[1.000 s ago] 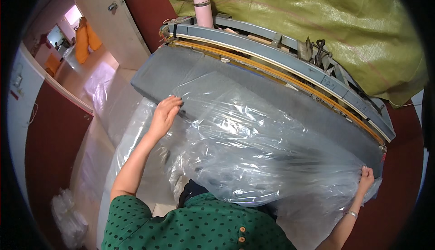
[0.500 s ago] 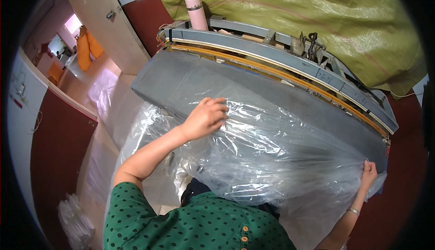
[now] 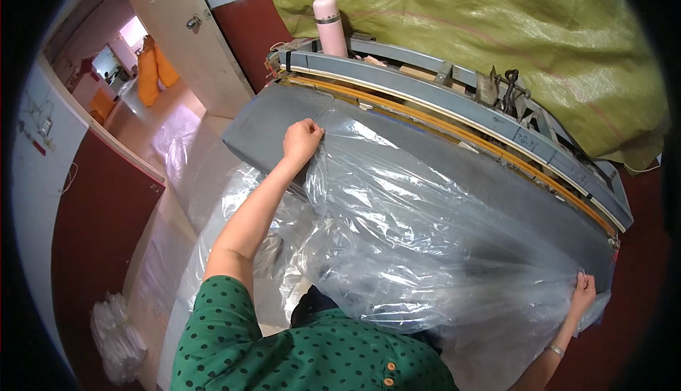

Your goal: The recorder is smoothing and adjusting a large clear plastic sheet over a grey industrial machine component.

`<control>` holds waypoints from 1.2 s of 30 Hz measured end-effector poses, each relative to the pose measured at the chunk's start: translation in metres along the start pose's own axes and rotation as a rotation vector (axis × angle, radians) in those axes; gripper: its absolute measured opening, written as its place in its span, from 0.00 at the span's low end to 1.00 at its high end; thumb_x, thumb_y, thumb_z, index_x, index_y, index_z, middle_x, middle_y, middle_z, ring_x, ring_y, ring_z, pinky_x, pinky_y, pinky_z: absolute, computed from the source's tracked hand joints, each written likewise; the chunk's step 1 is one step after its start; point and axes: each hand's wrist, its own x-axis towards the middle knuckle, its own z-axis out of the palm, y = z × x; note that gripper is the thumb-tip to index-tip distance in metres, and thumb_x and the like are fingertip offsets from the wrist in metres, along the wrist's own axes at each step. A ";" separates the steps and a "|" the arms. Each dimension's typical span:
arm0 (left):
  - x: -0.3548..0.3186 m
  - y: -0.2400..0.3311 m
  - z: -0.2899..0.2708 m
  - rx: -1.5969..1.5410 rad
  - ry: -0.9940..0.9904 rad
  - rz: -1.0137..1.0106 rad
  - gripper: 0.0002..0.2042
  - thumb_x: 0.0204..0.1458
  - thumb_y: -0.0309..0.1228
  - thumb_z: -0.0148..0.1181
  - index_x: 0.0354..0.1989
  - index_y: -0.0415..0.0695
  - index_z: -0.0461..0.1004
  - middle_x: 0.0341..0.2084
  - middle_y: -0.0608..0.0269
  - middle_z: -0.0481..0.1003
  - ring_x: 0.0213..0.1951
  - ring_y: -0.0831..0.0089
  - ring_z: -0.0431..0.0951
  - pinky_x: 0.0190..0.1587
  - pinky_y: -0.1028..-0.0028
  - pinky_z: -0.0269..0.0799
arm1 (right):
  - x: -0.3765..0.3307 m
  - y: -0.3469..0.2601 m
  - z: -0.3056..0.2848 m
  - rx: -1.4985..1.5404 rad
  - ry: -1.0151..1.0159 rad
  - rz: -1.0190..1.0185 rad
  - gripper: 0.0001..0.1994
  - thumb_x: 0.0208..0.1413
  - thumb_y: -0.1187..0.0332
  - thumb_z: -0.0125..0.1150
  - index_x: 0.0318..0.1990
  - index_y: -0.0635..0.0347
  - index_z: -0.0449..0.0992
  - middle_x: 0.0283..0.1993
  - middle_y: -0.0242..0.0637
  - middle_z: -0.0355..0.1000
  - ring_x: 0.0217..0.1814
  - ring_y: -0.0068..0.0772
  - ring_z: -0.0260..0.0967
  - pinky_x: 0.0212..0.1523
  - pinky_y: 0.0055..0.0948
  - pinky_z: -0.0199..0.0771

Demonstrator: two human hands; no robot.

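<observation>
Sleeve (image 3: 312,362): a green dotted sleeve is filling the lower edge, nearest the camera.
Right hand (image 3: 583,293): it is reaching low to the right with the arm nearly straight, its fingers closing on the right edge of the plastic sheet and pinching it there.
Left arm: it is stretching forward and up from the sleeve, bare from the elbow, wrist bent slightly inward.
Left hand (image 3: 303,139): it is curling into a fist around the far left corner of the sheet, gripping it over the grey table.
Plastic sheet (image 3: 425,228): the clear, crinkled film is lying spread between both hands, covering most of the table's near side and spilling down toward the person's lap.
Grey table (image 3: 262,125): its long padded top is running diagonally from upper left to lower right under the film.
Sealing bar (image 3: 454,104): a grey metal frame with a yellow strip is running along the table's far edge.
Pink flask (image 3: 330,26): it is standing upright at the frame's left end.
Green tarp (image 3: 496,29): it is lying bunched up behind the frame, farthest away.
Doorway (image 3: 135,65): it is opening at far left.
</observation>
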 end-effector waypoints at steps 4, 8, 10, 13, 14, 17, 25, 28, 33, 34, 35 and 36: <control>-0.006 0.014 -0.006 0.192 0.156 0.087 0.06 0.40 0.30 0.55 0.24 0.41 0.71 0.27 0.61 0.72 0.31 0.60 0.71 0.32 0.68 0.66 | -0.001 0.002 -0.001 -0.006 -0.016 0.051 0.13 0.48 0.67 0.55 0.20 0.63 0.61 0.16 0.24 0.49 0.20 0.17 0.44 0.19 0.18 0.48; 0.000 0.006 -0.002 0.309 0.202 0.700 0.07 0.42 0.30 0.54 0.29 0.43 0.72 0.32 0.63 0.71 0.42 0.63 0.66 0.39 0.70 0.63 | 0.000 -0.001 -0.001 -0.037 -0.008 0.055 0.13 0.48 0.66 0.56 0.20 0.63 0.62 0.16 0.25 0.49 0.20 0.17 0.45 0.19 0.19 0.49; 0.002 0.005 0.002 0.332 0.102 0.744 0.07 0.42 0.30 0.54 0.29 0.44 0.73 0.31 0.64 0.70 0.44 0.64 0.64 0.40 0.70 0.62 | 0.000 0.001 -0.001 -0.035 -0.008 0.064 0.13 0.48 0.66 0.56 0.20 0.63 0.62 0.16 0.25 0.49 0.20 0.17 0.45 0.20 0.19 0.49; 0.012 0.008 0.007 0.222 0.036 0.617 0.10 0.41 0.31 0.55 0.33 0.43 0.72 0.31 0.63 0.70 0.43 0.63 0.65 0.42 0.69 0.62 | -0.001 -0.003 -0.003 -0.040 -0.012 0.082 0.13 0.48 0.66 0.56 0.20 0.63 0.62 0.16 0.25 0.49 0.20 0.17 0.45 0.20 0.18 0.50; 0.015 0.009 0.009 0.209 0.019 0.566 0.10 0.41 0.32 0.56 0.32 0.43 0.72 0.31 0.63 0.70 0.41 0.63 0.65 0.41 0.69 0.62 | -0.001 -0.006 -0.003 -0.046 -0.017 0.090 0.13 0.48 0.66 0.56 0.21 0.63 0.62 0.16 0.25 0.49 0.20 0.17 0.45 0.20 0.18 0.50; 0.021 0.013 0.020 0.155 0.049 0.415 0.09 0.40 0.33 0.57 0.30 0.43 0.73 0.30 0.62 0.70 0.39 0.63 0.67 0.39 0.68 0.64 | -0.001 -0.001 -0.002 -0.002 -0.005 0.087 0.13 0.48 0.66 0.56 0.21 0.63 0.62 0.16 0.24 0.49 0.20 0.17 0.44 0.20 0.18 0.50; 0.033 0.014 0.032 0.147 0.105 0.235 0.10 0.38 0.33 0.59 0.28 0.41 0.71 0.26 0.59 0.70 0.37 0.63 0.68 0.36 0.66 0.65 | 0.000 0.005 -0.003 0.039 0.034 0.081 0.13 0.48 0.66 0.56 0.20 0.62 0.62 0.17 0.22 0.50 0.20 0.16 0.45 0.20 0.18 0.48; 0.036 0.016 0.035 0.105 0.054 0.256 0.09 0.41 0.32 0.56 0.26 0.39 0.69 0.26 0.56 0.70 0.35 0.60 0.68 0.36 0.63 0.64 | 0.005 -0.004 -0.004 0.119 0.075 0.148 0.12 0.49 0.64 0.55 0.21 0.61 0.63 0.17 0.21 0.52 0.20 0.15 0.46 0.20 0.17 0.49; 0.045 0.036 0.055 -0.390 0.343 0.021 0.07 0.48 0.30 0.44 0.27 0.38 0.62 0.20 0.48 0.68 0.26 0.55 0.69 0.31 0.64 0.63 | 0.043 0.016 0.022 0.288 0.365 0.233 0.11 0.50 0.62 0.53 0.26 0.61 0.68 0.22 0.24 0.61 0.24 0.16 0.54 0.27 0.17 0.58; 0.043 0.051 0.060 -0.540 0.318 -0.049 0.08 0.49 0.31 0.43 0.27 0.38 0.62 0.21 0.48 0.68 0.25 0.55 0.68 0.30 0.64 0.63 | 0.053 0.034 0.023 0.216 0.410 0.207 0.10 0.50 0.62 0.53 0.28 0.61 0.69 0.24 0.26 0.63 0.26 0.17 0.56 0.30 0.17 0.60; 0.047 0.049 0.064 -0.441 0.442 0.092 0.07 0.50 0.30 0.43 0.28 0.38 0.61 0.21 0.48 0.68 0.24 0.53 0.68 0.29 0.63 0.63 | 0.062 0.037 0.041 0.176 0.476 0.156 0.11 0.51 0.62 0.53 0.28 0.62 0.69 0.24 0.27 0.63 0.26 0.18 0.57 0.31 0.18 0.60; 0.049 0.049 0.064 -0.389 0.433 0.115 0.07 0.50 0.30 0.43 0.28 0.38 0.61 0.21 0.47 0.68 0.25 0.51 0.68 0.30 0.62 0.63 | 0.071 0.034 0.056 0.137 0.536 0.105 0.11 0.51 0.62 0.53 0.28 0.62 0.69 0.25 0.27 0.64 0.27 0.19 0.57 0.32 0.19 0.60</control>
